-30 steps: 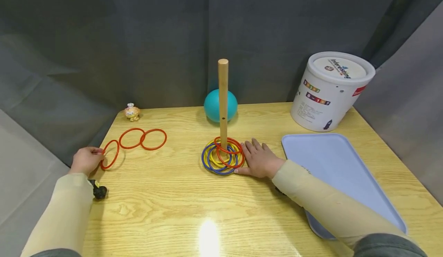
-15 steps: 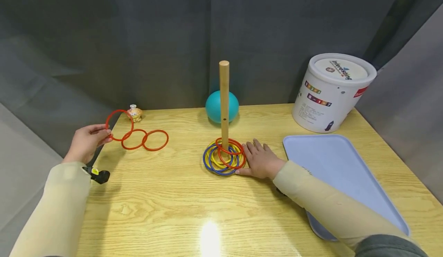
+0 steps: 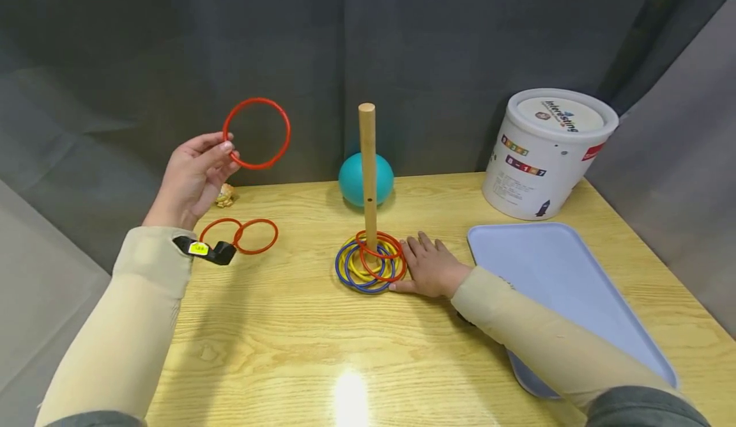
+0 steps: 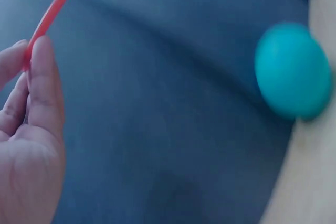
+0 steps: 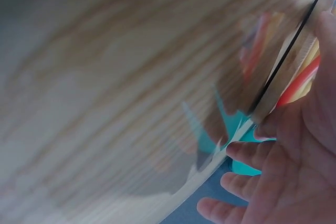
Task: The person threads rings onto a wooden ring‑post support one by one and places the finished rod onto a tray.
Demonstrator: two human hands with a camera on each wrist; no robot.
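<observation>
wooden table (image 3: 287, 325) | left hand (image 3: 190, 178) pinches red ring (image 3: 256, 133) | right hand (image 3: 431, 267) flat; wrist views blurry

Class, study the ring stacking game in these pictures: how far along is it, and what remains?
Done: a pile of red, blue and yellow rings lies round the foot of the wooden peg, with the right hand resting flat beside it. In hand: the left hand pinches one red ring raised in the air. Left: two red rings lie on the table.
</observation>
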